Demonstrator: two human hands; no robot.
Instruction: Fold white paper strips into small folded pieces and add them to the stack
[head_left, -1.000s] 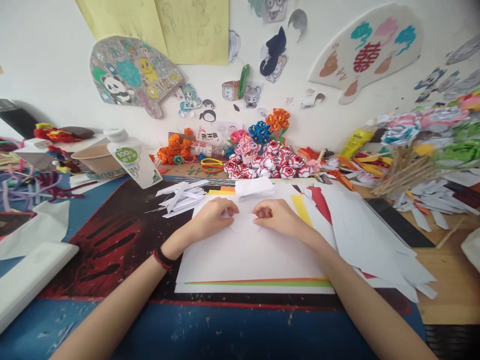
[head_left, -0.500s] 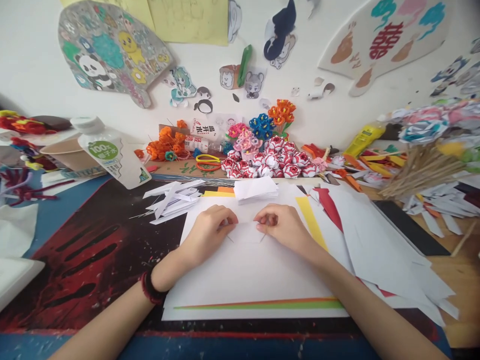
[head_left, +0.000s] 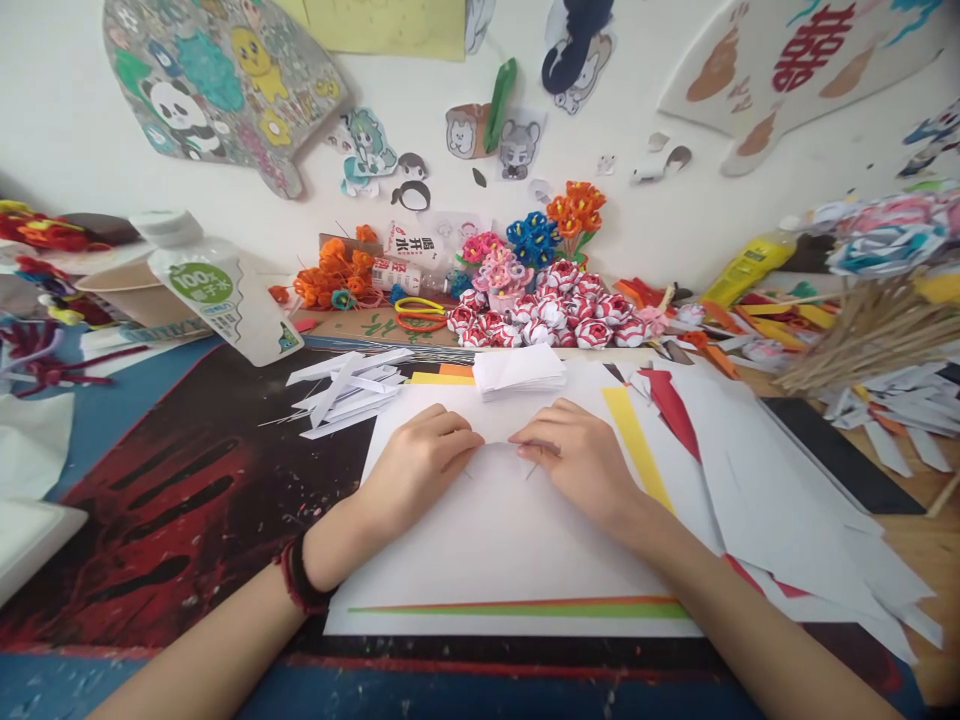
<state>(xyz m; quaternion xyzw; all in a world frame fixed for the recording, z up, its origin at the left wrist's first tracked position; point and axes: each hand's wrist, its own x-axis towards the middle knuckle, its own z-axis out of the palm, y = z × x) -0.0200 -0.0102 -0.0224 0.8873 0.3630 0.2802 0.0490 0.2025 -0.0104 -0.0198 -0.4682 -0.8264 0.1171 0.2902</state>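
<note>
My left hand is closed, thumb and fingers pinching the left edge of a small white paper piece. On the opposite side, my right hand pinches the right edge of that paper. The piece lies between my fingertips over large white sheets, and its outline is faint against them. Just beyond the hands sits a stack of small white papers. A pile of narrow folded white strips is on the dark mat, left of the stack.
Red-and-white paper flowers line the wall side. At the left stands a tilted white bottle. A yellow bottle leans at the back right, near loose sheets and a bundle of sticks.
The view has shifted slightly. Both hands still pinch the paper, whose near part showed flat before and is now hard to make out; my right fingers cover its edge differently.
</note>
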